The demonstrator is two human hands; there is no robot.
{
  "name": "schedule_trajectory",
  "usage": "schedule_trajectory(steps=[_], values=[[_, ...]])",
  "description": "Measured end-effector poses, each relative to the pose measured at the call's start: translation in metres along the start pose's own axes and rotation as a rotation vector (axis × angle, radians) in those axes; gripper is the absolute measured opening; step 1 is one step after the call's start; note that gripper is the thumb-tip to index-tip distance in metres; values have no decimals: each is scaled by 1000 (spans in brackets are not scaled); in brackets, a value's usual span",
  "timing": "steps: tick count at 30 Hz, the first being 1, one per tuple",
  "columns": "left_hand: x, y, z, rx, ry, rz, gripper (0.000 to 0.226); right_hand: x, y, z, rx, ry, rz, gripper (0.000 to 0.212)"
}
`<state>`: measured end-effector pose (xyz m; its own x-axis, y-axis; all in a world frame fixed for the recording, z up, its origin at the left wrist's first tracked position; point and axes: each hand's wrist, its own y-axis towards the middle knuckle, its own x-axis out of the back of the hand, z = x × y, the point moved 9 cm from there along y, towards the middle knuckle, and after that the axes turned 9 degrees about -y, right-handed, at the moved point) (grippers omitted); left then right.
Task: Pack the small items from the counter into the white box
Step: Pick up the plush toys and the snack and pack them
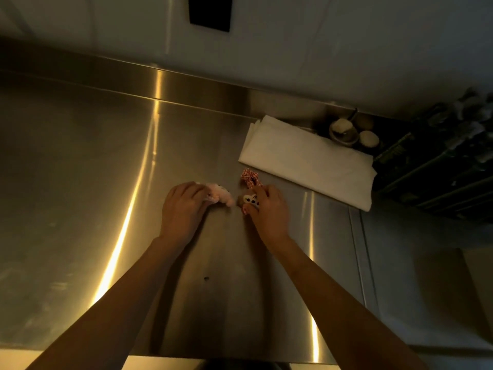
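On the steel counter (80,182) my left hand (182,209) grips a small pink plush item (220,194) by its left end. My right hand (269,209) pinches a small brown-and-white plush item with black eyes (249,201). A red-and-white checked fabric piece (249,178) lies just beyond the right hand, touching or joined to that item; I cannot tell which. A flat white box or folded white package (306,161) lies at the back right, a short way beyond both hands.
Small round bowls or jars (344,132) stand behind the white package near the backsplash. A dark wire rack (440,169) fills the right side. A seam in the counter (357,249) runs down the right. A dark panel (210,12) hangs on the wall.
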<state>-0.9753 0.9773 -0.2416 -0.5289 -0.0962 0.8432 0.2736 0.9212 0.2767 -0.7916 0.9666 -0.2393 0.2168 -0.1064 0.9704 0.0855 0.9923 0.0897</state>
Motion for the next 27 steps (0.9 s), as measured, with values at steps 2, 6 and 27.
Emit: schedule_trajectory(steps=[2, 6, 27], values=[[9, -6, -1, -28, -35, -92, 32, 5, -5, -2, -11, 22, -32, 43], [24, -18, -9, -68, -58, -209, 31, 20, -11, -1, 2, 59, -93, 46], [129, -11, -193, -279, -256, -550, 24, 217, -93, -59, 37, 262, -469, 50]])
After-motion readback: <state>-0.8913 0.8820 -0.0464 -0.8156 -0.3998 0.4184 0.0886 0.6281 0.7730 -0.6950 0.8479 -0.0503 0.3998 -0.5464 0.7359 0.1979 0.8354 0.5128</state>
